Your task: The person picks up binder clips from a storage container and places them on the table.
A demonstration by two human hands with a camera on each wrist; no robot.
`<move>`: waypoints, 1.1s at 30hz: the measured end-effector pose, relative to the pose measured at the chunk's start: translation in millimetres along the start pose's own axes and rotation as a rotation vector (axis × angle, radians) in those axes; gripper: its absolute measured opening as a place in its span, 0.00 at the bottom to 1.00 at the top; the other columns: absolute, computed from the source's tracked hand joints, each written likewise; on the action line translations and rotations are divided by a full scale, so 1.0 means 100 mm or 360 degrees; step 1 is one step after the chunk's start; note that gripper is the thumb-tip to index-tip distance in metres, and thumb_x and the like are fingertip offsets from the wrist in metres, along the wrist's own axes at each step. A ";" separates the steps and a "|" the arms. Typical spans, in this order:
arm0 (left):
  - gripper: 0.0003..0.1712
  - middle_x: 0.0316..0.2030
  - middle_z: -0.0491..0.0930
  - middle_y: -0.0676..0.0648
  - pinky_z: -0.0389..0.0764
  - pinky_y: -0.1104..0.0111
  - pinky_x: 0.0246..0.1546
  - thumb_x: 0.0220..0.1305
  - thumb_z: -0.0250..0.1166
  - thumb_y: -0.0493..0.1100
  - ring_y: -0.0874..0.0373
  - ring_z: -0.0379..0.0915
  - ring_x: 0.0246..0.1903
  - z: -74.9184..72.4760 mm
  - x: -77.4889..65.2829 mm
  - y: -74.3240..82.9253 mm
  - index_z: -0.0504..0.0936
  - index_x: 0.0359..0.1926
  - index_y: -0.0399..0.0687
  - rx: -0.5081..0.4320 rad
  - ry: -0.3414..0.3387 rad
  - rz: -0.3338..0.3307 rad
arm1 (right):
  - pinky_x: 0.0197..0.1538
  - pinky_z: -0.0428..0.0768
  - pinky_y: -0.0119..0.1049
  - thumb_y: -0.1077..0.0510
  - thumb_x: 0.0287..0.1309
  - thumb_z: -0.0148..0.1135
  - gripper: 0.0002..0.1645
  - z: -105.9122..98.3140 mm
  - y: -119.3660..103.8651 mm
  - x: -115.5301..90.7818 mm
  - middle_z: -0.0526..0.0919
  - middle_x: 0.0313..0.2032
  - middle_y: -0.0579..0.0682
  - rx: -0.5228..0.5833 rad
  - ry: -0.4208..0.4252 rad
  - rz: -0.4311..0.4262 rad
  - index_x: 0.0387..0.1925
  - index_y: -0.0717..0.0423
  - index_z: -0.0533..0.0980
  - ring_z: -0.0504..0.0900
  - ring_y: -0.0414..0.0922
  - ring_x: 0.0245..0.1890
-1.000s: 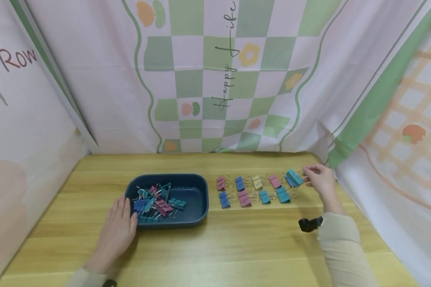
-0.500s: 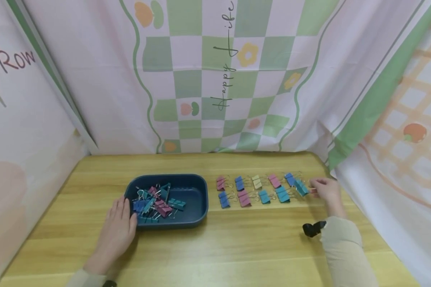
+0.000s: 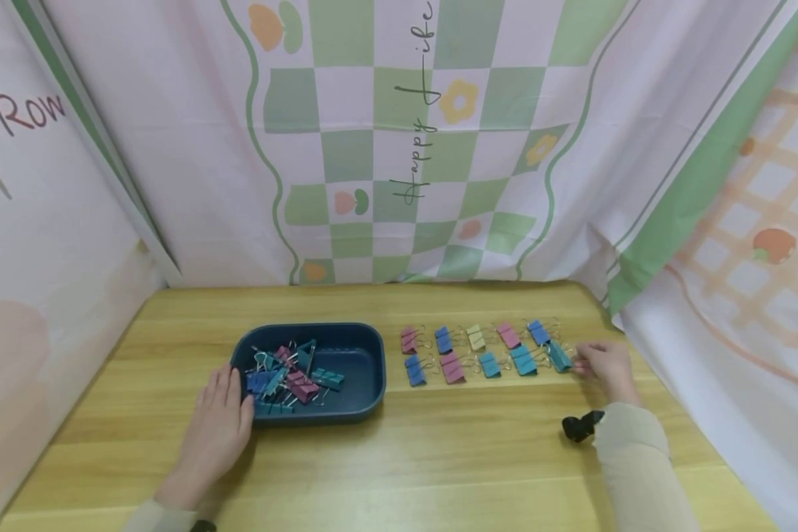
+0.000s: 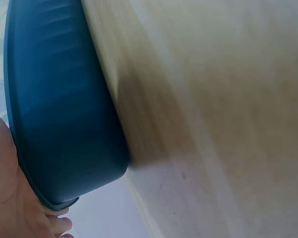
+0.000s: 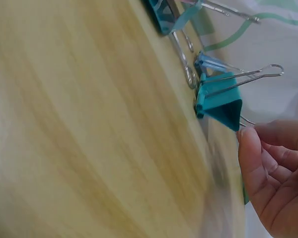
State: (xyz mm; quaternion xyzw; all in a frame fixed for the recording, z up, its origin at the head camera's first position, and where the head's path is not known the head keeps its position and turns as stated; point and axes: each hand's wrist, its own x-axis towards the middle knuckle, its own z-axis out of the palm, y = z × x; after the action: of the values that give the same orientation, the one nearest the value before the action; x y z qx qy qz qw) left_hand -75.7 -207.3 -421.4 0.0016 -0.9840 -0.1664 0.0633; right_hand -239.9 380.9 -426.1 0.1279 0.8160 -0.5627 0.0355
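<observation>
My right hand [image 3: 605, 366] pinches a wire handle of a teal binder clip [image 5: 221, 99] between thumb and forefinger. That clip is at the right end of the front row, close to a blue binder clip [image 3: 539, 332] behind it and a larger teal binder clip [image 3: 523, 360] on its left. My left hand [image 3: 218, 417] rests against the left end of a dark blue tray [image 3: 355, 336], fingers laid along its rim. Inside the tray's left part lies a jumbled heap of teal, pink and blue binder clips [image 3: 302, 384]. The left wrist view shows the tray's outer wall [image 4: 64, 109].
Two rows of binder clips lie right of the tray, among them a yellow clip [image 3: 476, 338] and a large pink clip [image 3: 452, 367]. Printed curtains [image 3: 412, 148] hang behind and beside the wooden table [image 3: 399, 473].
My right hand has carried the teal binder clip from above the blue clip toward me and slightly right, then down to the front row's end. The left hand stays at the tray.
</observation>
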 end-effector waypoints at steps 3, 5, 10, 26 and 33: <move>0.34 0.66 0.43 0.25 0.43 0.44 0.62 0.72 0.38 0.47 0.32 0.37 0.65 0.00 0.00 0.00 0.49 0.64 0.21 0.0000 -0.0005 -0.0005 | 0.36 0.81 0.33 0.64 0.64 0.47 0.26 0.00 0.02 0.01 0.80 0.28 0.52 0.0039 -0.0009 0.0032 0.57 0.81 0.58 0.80 0.39 0.25; 0.34 0.66 0.43 0.25 0.43 0.44 0.62 0.72 0.38 0.47 0.32 0.37 0.65 0.00 0.00 0.00 0.49 0.64 0.21 0.0002 -0.0006 -0.0008 | 0.35 0.81 0.32 0.65 0.63 0.48 0.26 0.00 0.03 0.02 0.80 0.26 0.50 0.0052 -0.0004 0.0050 0.57 0.81 0.57 0.80 0.39 0.24; 0.34 0.66 0.43 0.25 0.43 0.44 0.62 0.72 0.38 0.48 0.32 0.37 0.65 0.00 -0.01 0.00 0.49 0.65 0.21 0.0005 -0.0009 -0.0012 | 0.33 0.81 0.32 0.66 0.63 0.48 0.26 -0.01 0.05 0.03 0.79 0.24 0.48 0.0042 0.0022 0.0066 0.57 0.81 0.58 0.79 0.38 0.22; 0.34 0.65 0.43 0.25 0.41 0.45 0.63 0.72 0.38 0.47 0.32 0.37 0.65 0.01 -0.01 0.00 0.49 0.64 0.21 -0.0009 0.0001 0.0000 | 0.32 0.81 0.32 0.64 0.63 0.47 0.27 -0.08 0.10 0.07 0.79 0.25 0.51 -0.0018 0.0112 0.0048 0.58 0.80 0.58 0.80 0.39 0.22; 0.34 0.66 0.43 0.25 0.41 0.45 0.63 0.72 0.38 0.47 0.32 0.36 0.65 0.00 -0.01 0.01 0.48 0.65 0.21 -0.0014 -0.0005 -0.0006 | 0.36 0.81 0.32 0.57 0.66 0.45 0.28 -0.02 -0.20 -0.01 0.68 0.53 0.70 -0.0125 0.0279 -0.0115 0.60 0.73 0.61 0.78 0.34 0.25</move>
State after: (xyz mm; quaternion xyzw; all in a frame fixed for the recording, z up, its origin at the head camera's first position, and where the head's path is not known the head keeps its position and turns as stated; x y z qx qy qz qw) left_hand -74.6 -206.7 -421.6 0.0030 -0.9834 -0.1709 0.0614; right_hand -243.8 376.5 -407.3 0.1457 0.8415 -0.5177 -0.0513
